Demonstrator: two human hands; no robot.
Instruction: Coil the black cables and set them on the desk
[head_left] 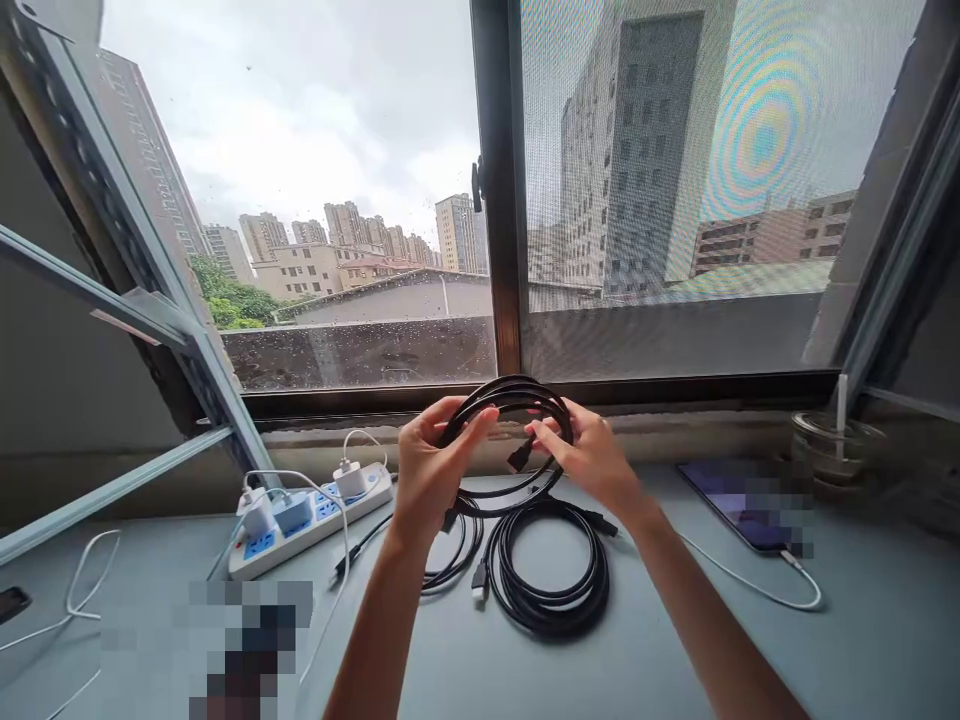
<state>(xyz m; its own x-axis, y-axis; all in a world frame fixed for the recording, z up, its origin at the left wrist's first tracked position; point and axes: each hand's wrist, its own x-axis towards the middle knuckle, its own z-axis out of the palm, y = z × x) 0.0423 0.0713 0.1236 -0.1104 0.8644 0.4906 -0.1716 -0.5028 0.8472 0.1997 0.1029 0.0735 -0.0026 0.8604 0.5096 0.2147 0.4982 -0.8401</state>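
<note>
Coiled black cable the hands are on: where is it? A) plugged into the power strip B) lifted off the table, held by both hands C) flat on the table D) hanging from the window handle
B: the left hand and right hand grip the cable coil in the air, above another coil lying on the table.

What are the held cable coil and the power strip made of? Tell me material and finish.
Cable coil: likely rubber or PVC jacket, black, slightly glossy; it bends smoothly and catches window light. Power strip: apparently hard moulded plastic, white body with blue socket faces, smooth and rigid-edged. Both hands, left and right, grip the coil.
</note>
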